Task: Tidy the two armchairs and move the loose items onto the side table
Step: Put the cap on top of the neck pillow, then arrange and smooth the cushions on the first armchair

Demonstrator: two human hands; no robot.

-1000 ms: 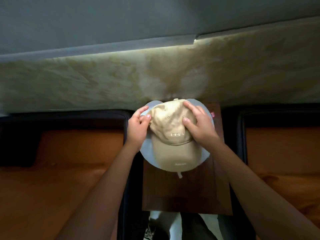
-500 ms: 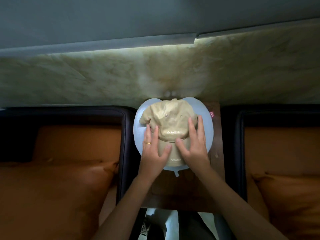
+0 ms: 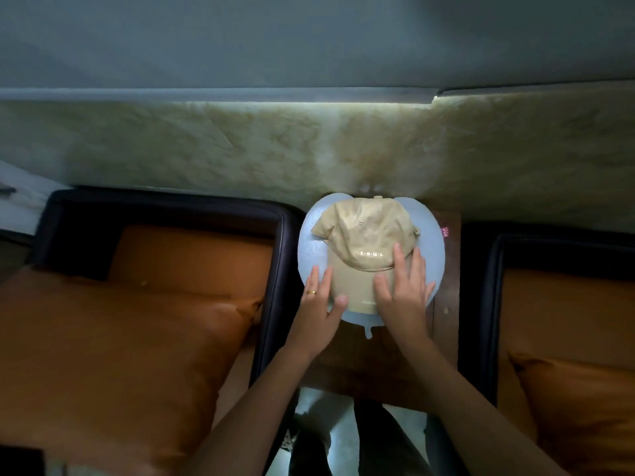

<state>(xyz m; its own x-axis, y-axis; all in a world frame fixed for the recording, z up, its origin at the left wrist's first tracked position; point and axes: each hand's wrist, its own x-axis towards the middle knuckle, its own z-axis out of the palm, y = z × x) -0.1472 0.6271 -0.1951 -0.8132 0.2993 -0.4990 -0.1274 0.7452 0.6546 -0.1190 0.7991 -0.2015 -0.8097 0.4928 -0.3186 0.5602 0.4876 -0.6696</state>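
Pressing flat on the cap (image 3: 367, 242), the right grip (image 3: 403, 286) has its fingers straight and spread, fingertips on the front of the crown and palm over the right half of the brim, clamped on nothing. The left grip (image 3: 321, 304) is likewise apart, fingers straight. It lies on the pale round mat (image 3: 309, 249) just beside the brim's left edge, with the thumb touching the brim. The cap sits on that mat at the far edge of the counter (image 3: 446, 269), between the left armchair (image 3: 281, 269) and the right armchair (image 3: 481, 304). Its long axis runs from far edge to near edge, crown toward the wall and brim toward the person. It therefore lies straight ahead of both grips, and the right one is nearer, already on it. Half a second ago both palms lay side by side on the brim; since then the left grip has slid off leftward onto the mat, while the right has kept its place. A second ago both were up beside the crown. The cap looks settled, so letting go seems the likely next move.
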